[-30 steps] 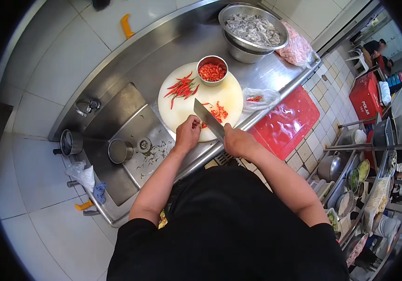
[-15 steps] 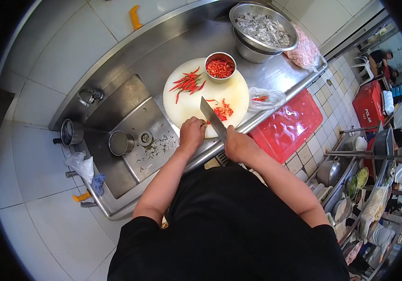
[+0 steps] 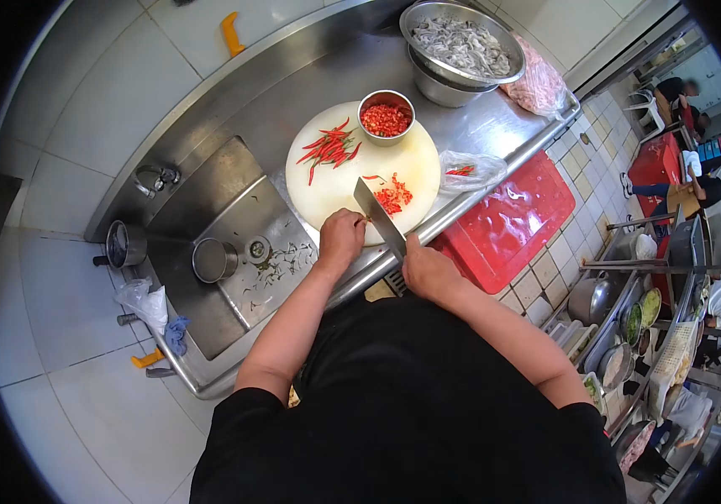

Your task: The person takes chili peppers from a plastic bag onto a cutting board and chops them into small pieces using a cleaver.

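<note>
My right hand (image 3: 428,267) is wrapped round the handle of a broad knife (image 3: 379,218), its blade slanting over the near edge of the round white cutting board (image 3: 318,193). My left hand (image 3: 344,235) is closed at the board's near edge, left of the blade; a small bit shows at its fingertips, too little to name. Chopped red chili (image 3: 394,196) lies just right of the blade. Whole red chilies (image 3: 328,149) are heaped on the board's far left. A metal bowl of chopped chili (image 3: 386,118) stands at the board's far side.
Beyond the board are a metal colander (image 3: 461,46) of grey-white pieces and a bagged pink mass (image 3: 537,80). A plastic bag (image 3: 471,172) lies to the right, above a red lid (image 3: 512,223). The sink (image 3: 243,252) is left. Another person (image 3: 709,189) stands by shelving.
The view shifts slightly. My left hand stays closed by the blade, and the knife remains in my right hand. Another person has come into view at the far right.
</note>
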{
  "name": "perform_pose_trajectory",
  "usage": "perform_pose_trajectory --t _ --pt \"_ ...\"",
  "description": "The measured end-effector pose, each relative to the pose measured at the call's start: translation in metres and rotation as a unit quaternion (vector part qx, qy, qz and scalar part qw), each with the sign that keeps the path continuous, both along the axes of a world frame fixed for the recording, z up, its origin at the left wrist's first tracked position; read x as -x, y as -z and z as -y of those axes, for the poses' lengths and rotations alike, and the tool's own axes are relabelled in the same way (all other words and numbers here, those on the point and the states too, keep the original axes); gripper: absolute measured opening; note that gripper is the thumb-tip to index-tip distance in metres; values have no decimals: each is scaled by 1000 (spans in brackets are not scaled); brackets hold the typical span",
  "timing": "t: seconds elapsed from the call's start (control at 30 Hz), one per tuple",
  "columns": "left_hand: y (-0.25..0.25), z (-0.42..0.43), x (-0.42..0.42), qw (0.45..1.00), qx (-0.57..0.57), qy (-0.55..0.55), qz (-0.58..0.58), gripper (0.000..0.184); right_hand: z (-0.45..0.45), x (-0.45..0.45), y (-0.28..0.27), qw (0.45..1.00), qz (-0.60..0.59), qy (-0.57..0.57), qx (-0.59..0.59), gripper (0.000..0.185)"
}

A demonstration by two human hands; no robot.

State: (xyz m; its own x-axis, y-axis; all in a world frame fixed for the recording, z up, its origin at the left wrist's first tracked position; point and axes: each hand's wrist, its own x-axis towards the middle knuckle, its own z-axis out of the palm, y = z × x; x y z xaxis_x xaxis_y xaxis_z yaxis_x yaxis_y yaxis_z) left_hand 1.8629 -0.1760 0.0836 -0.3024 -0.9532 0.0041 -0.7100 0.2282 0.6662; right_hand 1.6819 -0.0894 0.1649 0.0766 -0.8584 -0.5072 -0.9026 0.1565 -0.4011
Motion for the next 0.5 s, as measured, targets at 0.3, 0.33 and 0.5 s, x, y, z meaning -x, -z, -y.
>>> perform_pose_trajectory --t 0.3,0.33,0.5 --pt "9 -11 -43 992 117 -4 48 10 -6 23 1 995 45 21 90 25" --pt "11 -12 -62 991 118 -40 45 9 -10 24 -1 994 49 24 92 25" --pt "7 3 -120 977 110 -133 127 10 -23 27 8 992 75 40 89 25"
